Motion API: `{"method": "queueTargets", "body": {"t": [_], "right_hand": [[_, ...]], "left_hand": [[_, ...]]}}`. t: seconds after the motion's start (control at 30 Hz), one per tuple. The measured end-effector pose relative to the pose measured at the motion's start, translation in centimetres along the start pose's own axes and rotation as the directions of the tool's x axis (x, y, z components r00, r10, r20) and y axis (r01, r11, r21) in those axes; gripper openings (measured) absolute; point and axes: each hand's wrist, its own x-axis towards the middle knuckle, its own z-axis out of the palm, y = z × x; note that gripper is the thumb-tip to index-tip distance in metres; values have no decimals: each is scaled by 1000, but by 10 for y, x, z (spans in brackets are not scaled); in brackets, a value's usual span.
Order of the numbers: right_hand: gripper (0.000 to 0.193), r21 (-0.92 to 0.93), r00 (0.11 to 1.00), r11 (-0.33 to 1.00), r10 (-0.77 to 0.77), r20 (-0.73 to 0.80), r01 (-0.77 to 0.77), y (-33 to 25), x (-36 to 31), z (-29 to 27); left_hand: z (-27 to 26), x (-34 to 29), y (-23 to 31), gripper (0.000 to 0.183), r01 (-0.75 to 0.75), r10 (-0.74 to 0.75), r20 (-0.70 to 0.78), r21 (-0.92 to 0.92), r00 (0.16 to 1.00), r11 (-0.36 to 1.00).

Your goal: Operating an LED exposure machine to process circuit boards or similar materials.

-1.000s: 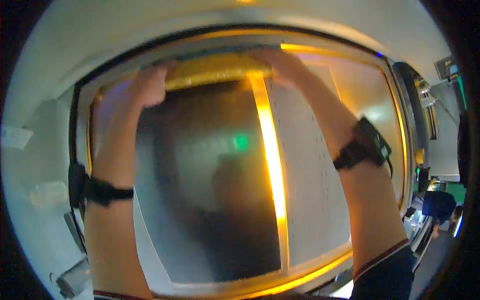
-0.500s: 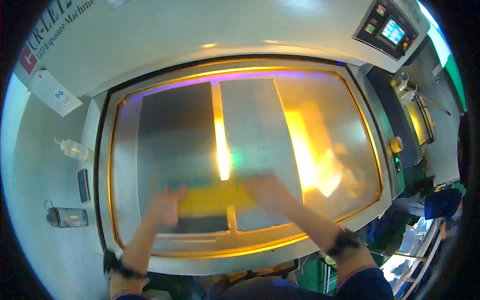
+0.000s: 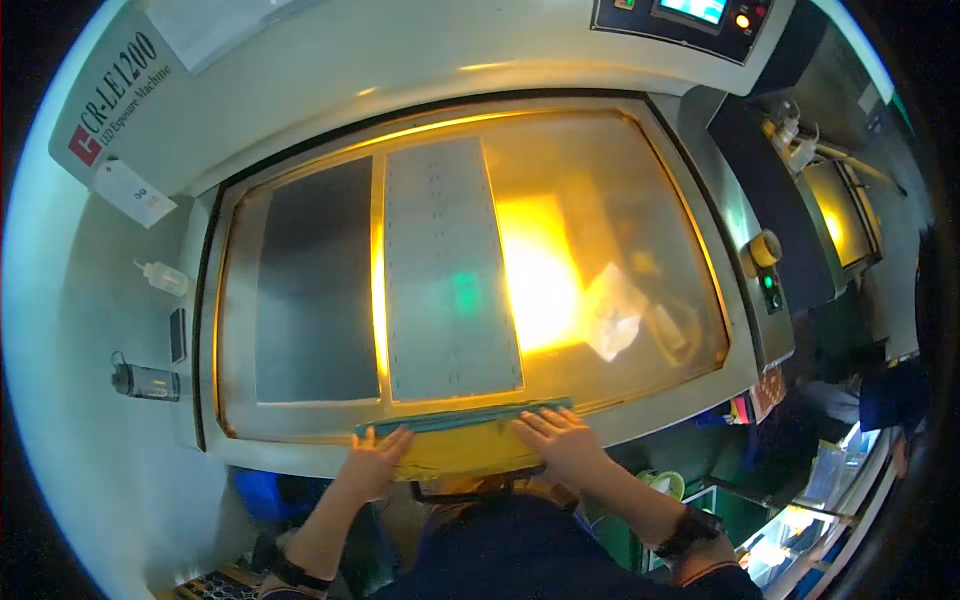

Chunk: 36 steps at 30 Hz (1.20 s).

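A wide yellow squeegee [image 3: 465, 448] with a teal strip along its far side lies across the front edge of the exposure machine's framed bed [image 3: 650, 430]. My left hand [image 3: 372, 466] is closed on its left end, and my right hand [image 3: 565, 445] grips its right end, with fingers laid over the teal strip. Just beyond the squeegee are two flat panels side by side: a dark grey panel [image 3: 318, 290] on the left and a lighter grey panel [image 3: 420, 330] with rows of small marks on the right. A shiny clear sheet appears to cover both.
The raised lid [image 3: 400, 50] with a control panel [image 3: 690, 25] stands behind the bed. At left are a squeeze bottle [image 3: 165, 278], a phone-like dark slab [image 3: 178, 335] and a drinking bottle [image 3: 150, 382]. A tape roll [image 3: 765, 247] sits on the right. Another person's sleeve [image 3: 890, 400] shows far right.
Both hands have drawn the squeegee toward me, from over the lower part of the panels to the bed's front edge. The view has shifted too.
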Motion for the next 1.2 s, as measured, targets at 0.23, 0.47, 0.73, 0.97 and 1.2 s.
{"method": "queueTargets", "body": {"t": [0.23, 0.47, 0.73, 0.97, 1.2], "right_hand": [[69, -340, 977, 934, 32, -212, -105, 186, 189, -38], [61, -285, 954, 947, 63, -292, -150, 342, 424, -109], [63, -225, 934, 940, 180, -309, -256, 381, 468, -114], [45, -314, 960, 947, -22, -280, -70, 244, 294, -45], [57, 62, 972, 970, -235, 6, 234, 79, -32, -1]], "left_hand": [[-119, 227, -83, 87, 145, -114, -370, 55, 922, 988], [-249, 434, -218, 74, 248, -189, -541, 37, 820, 968], [-263, 476, -249, 72, 192, -177, -604, -39, 777, 981], [-182, 285, -146, 96, 175, -201, -263, -118, 944, 977], [-35, 53, 40, 90, -91, 91, 107, -6, 990, 996]]}}
